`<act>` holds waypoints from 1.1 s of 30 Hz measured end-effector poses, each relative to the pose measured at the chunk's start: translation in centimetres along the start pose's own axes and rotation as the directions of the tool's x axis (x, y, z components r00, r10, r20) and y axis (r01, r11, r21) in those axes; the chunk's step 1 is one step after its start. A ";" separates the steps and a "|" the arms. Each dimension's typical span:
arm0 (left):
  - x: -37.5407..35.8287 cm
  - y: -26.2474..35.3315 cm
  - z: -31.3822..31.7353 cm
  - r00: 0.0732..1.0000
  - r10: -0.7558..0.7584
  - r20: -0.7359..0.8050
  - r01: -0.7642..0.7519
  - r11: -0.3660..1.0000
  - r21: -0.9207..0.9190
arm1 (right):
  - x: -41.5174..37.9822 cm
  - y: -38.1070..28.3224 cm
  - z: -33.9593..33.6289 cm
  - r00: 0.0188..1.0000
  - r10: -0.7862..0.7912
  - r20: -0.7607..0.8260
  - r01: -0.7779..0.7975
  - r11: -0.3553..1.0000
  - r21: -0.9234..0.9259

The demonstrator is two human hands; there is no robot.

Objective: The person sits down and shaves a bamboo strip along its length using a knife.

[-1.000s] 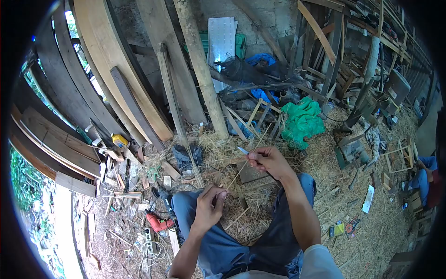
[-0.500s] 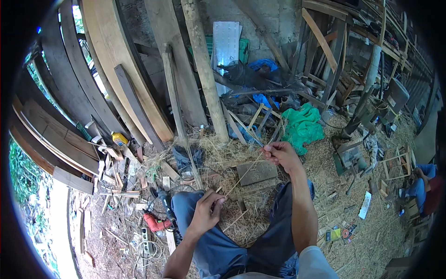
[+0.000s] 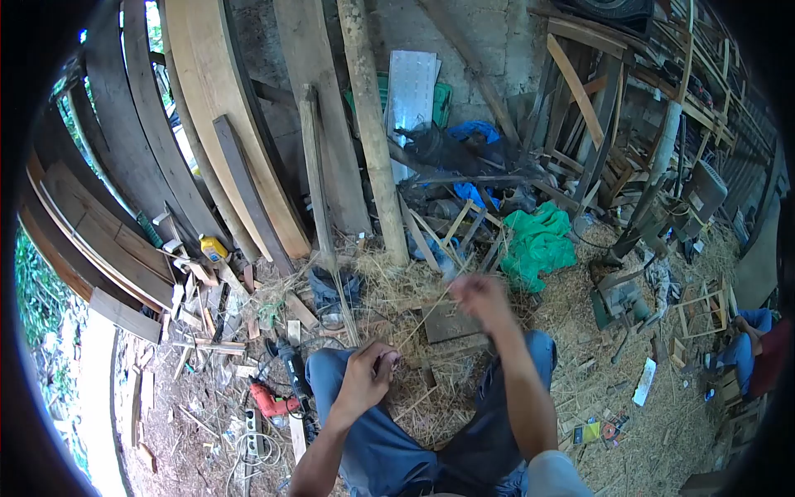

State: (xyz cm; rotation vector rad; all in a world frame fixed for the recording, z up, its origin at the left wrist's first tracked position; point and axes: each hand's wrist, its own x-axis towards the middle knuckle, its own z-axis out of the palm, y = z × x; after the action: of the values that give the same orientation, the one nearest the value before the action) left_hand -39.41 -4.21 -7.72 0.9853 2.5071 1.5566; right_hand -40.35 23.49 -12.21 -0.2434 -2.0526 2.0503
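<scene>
Hands are busy over a pile of straw (image 3: 414,290) on the dirt floor. The left hand (image 3: 364,383) is low, just above the person's left knee, and its fingers are pinched shut on the near end of a thin bamboo stick (image 3: 422,319). The stick slants up and to the right, toward the right hand (image 3: 479,298). That hand is blurry, so I cannot tell if its fingers hold the stick or anything else. The person sits in blue trousers (image 3: 389,439), with both knees pointing at the straw.

Left of the knees, a red drill (image 3: 272,401) lies on the ground near a black power tool (image 3: 290,358). A yellow bottle (image 3: 214,247) stands by leaning planks (image 3: 207,124). A green cloth (image 3: 538,240) lies past the right hand. Another person in blue (image 3: 745,340) sits far off at the right edge.
</scene>
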 end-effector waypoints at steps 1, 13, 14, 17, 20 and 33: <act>-0.5 0.2 -0.5 0.999 -0.034 0.017 0.034 0.999 -0.007 | 1.4 2.2 -2.4 0.988 -0.083 -0.132 0.061 0.984 -0.166; -0.4 -1.2 -0.4 0.996 -0.084 0.001 0.084 0.993 -0.078 | -1.7 -2.5 1.2 0.996 0.029 0.078 -0.058 0.914 0.402; -0.2 -0.7 -0.2 0.987 -0.161 0.014 0.161 0.974 -0.157 | -1.9 -2.7 2.0 0.992 0.082 0.096 -0.112 0.921 0.372; 0.4 -0.7 0.4 0.991 -0.135 0.017 0.136 0.983 -0.120 | -2.6 -2.5 4.2 0.951 0.109 0.288 -0.184 0.951 0.247; 0.9 -0.3 0.6 0.992 -0.121 0.025 0.123 0.983 -0.134 | -2.9 -2.4 5.3 0.939 0.091 0.330 -0.189 0.942 0.277; -0.6 -0.3 0.0 0.997 0.016 0.080 -0.013 0.999 -0.037 | -1.0 -4.2 -0.9 0.982 0.139 0.129 -0.165 0.960 0.226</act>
State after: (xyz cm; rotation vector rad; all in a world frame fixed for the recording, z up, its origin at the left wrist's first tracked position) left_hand -39.11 -4.59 -8.14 1.0420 2.4148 1.5285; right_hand -38.96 24.04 -8.11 -0.2561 -1.8780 2.4287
